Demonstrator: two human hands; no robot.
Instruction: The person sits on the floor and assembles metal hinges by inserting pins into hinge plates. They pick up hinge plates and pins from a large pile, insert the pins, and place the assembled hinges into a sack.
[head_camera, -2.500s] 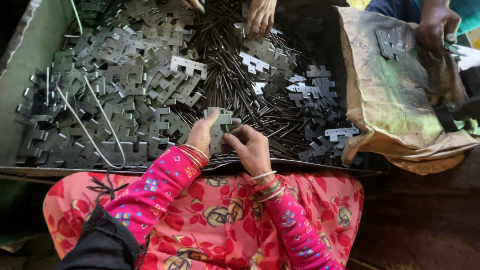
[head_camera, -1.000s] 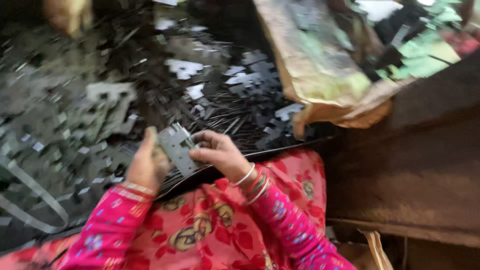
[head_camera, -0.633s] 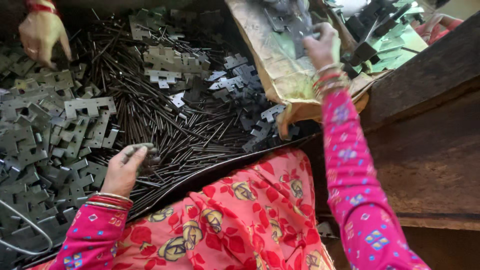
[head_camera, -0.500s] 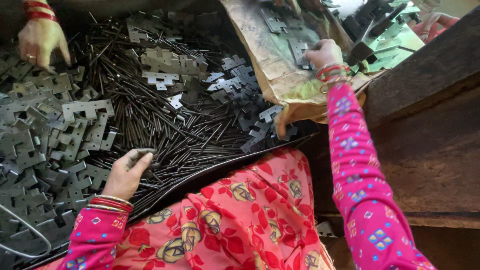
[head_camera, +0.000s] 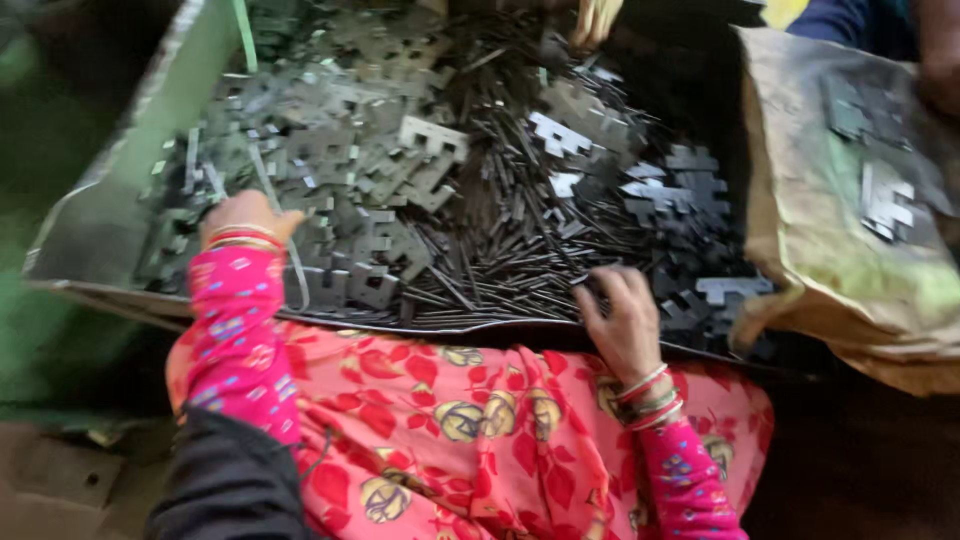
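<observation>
Metal pins (head_camera: 500, 270) under spread hands (head_camera: 625, 320)

We see dull grey metal plates (head_camera: 390, 170) heaped beside darker, near-black thin rods (head_camera: 500, 260), a few plates catching pale silver light. Our sleeves (head_camera: 235, 330) are bright pink, dotted with small blue and yellow motifs, and the cloth on our lap (head_camera: 450, 420) is red and pink, printed with flowers and gold rounds. Red and pale bangles (head_camera: 650, 395) ring our right wrist. The sack (head_camera: 800, 220) is tan brown, stained greenish, and the tray wall (head_camera: 170, 110) is faded green.
</observation>
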